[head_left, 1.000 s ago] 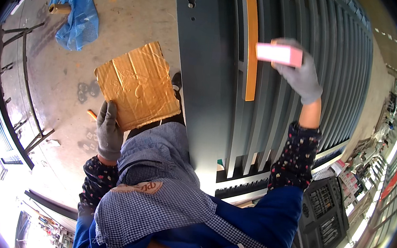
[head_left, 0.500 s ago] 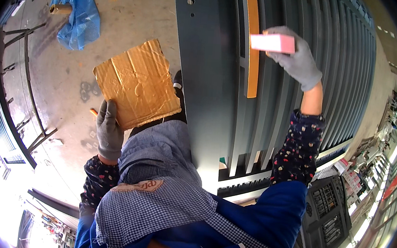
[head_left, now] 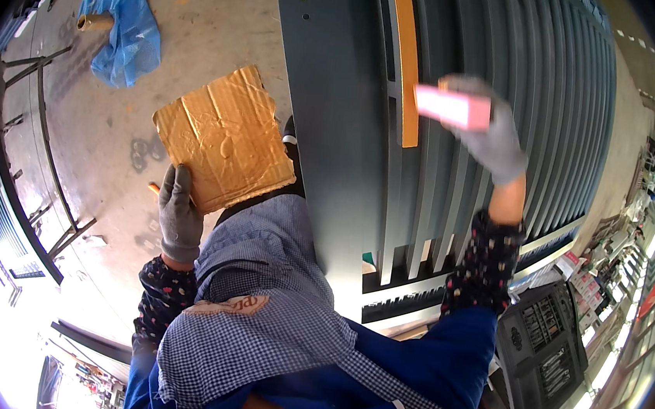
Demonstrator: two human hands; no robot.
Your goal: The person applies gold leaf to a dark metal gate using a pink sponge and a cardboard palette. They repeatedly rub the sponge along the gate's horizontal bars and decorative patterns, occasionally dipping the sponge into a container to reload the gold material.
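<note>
My left hand (head_left: 180, 219), in a grey glove, is closed on the lower left edge of a brown cardboard piece (head_left: 228, 137) with torn edges and creases. A small orange tip (head_left: 154, 188) shows beside its fingers; what it belongs to is hidden. My right hand (head_left: 497, 137), gloved too and blurred, grips a pink and white block (head_left: 454, 109) above a dark grey slatted metal panel (head_left: 326, 126). Left of the block, an orange strip (head_left: 406, 63) runs lengthwise along the panel. I cannot tell whether the block touches the panel.
Blue plastic sheeting (head_left: 132, 32) and a cardboard tube (head_left: 94, 22) lie on the concrete floor at far left. Dark metal frames (head_left: 46, 125) stand along the left. An open black tool case (head_left: 544, 352) is at lower right, near cluttered shelves.
My right hand has moved nearer to me with the block, which is now tilted. The left hand and the cardboard stay nearly the same. The whole view has shifted slightly.
</note>
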